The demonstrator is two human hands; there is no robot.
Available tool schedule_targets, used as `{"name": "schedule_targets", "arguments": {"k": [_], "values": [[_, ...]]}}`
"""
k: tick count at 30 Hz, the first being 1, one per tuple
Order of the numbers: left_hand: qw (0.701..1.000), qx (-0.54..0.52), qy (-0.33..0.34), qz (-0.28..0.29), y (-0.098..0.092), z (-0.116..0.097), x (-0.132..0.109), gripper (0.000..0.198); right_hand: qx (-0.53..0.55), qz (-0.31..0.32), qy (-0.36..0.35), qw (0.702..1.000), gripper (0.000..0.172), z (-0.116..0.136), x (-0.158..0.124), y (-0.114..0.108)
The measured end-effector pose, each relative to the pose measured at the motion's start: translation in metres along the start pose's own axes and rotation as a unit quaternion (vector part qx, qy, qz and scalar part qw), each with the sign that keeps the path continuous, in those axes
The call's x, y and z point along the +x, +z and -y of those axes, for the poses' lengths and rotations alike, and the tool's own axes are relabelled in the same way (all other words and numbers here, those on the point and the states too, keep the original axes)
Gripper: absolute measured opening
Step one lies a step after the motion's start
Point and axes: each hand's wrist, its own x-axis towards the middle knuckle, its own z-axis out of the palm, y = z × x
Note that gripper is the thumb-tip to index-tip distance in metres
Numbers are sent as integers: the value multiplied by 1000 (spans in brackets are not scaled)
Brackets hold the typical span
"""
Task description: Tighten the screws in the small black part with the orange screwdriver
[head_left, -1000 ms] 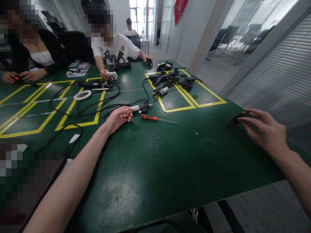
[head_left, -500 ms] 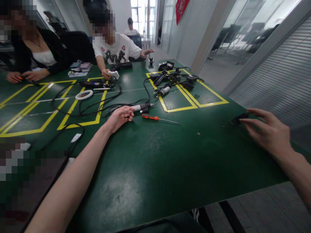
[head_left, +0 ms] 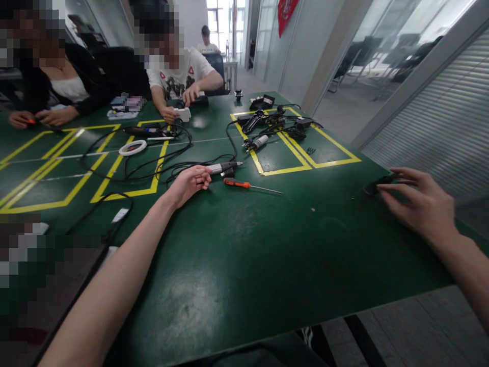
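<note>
My left hand (head_left: 187,184) lies on the green table (head_left: 244,255), fingers curled at the rear end of a grey corded electric screwdriver (head_left: 223,167). An orange-handled screwdriver (head_left: 244,186) lies just right of it, untouched. My right hand (head_left: 420,204) hovers low at the table's right edge with fingers stretched out. Its fingertips touch a small flat black object (head_left: 376,186), partly hidden under them.
Black cables (head_left: 153,163) loop across yellow-taped boxes, next to a white tape ring (head_left: 132,148). Black adapters and tools (head_left: 275,125) pile in the far taped box (head_left: 305,163). Two people sit across the table, one handling a white device (head_left: 182,113). The table's edge runs close at the right.
Both my hands have stayed nearly still. The co-worker in white pulled an outstretched hand back onto the white device. The view shifted slightly.
</note>
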Motion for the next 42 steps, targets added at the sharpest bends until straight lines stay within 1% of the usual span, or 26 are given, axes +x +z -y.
{"name": "schedule_targets", "arguments": {"k": [3, 6, 9, 13, 18, 21, 24, 25, 26, 28, 30, 32, 34, 36, 39, 42], "values": [[1000, 1, 1, 2, 0, 0, -1, 31, 13, 13, 7, 1000, 27, -2, -1, 0], [1000, 2, 0, 3, 0, -1, -1, 30, 26, 15, -7, 1000, 30, -4, 1, -1], [1000, 4, -1, 1, 0, -1, -1, 30, 29, 9, -21, 999, 32, -5, 3, 0], [1000, 3, -2, 1, 0, 0, 0, 31, 5, -6, -41, 999, 35, -4, 6, 2], [1000, 7, -3, -2, 1, 0, -1, 33, 10, -6, -32, 999, 35, -7, 1, 6], [1000, 10, -3, -2, 1, -1, -1, 33, 15, 2, -17, 1000, 30, -11, -4, 7], [1000, 11, -1, -2, 1, -1, 0, 32, 27, 12, 34, 999, 20, -13, -9, 10], [1000, 11, 0, -2, 1, -1, 0, 32, 37, 13, 69, 997, 24, -13, -10, 12], [1000, 12, 2, -2, 0, -1, 0, 32, 52, 12, 107, 993, 34, -13, -12, 13], [1000, 13, 4, -1, 0, 0, 0, 31, 101, 15, 164, 981, 62, -13, -13, 16], [1000, 13, 4, 0, 0, 0, 0, 31, 145, 21, 227, 963, 87, -11, -12, 17], [1000, 12, 5, 0, 0, -1, 0, 31, 173, 38, 306, 935, 101, -9, -9, 18], [1000, 11, 3, 0, 0, -1, -1, 31, 192, 67, 382, 902, 103, -6, -5, 18], [1000, 11, 1, -2, 1, -1, -1, 30, 212, 88, 429, 874, 99, -4, -2, 17], [1000, 12, 2, -2, 0, -1, 0, 31, 266, 105, 436, 853, 92, -2, 2, 18], [1000, 12, 3, 3, -1, 0, 0, 31, 295, 118, 425, 848, 97, -1, 5, 19]]}}
